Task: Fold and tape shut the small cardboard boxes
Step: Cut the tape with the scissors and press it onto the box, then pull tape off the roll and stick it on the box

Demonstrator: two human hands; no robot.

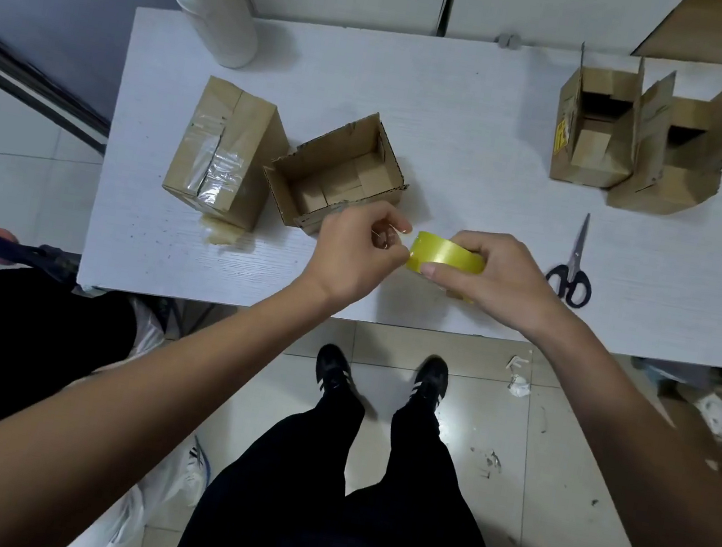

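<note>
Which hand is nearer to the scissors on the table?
Right. The right hand, holding the tape roll, sits just left of the scissors in the picture. The left hand is beyond the roll, farther away.

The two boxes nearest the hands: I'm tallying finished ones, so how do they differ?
The left box is closed, with clear tape along its seam; the open box beside it has no flaps folded over, so its inside shows. The left box stands taller; the open box looks squatter. The left hand is right beside the open box, away from the left box. Both are plain brown cardboard on the white table.
</note>
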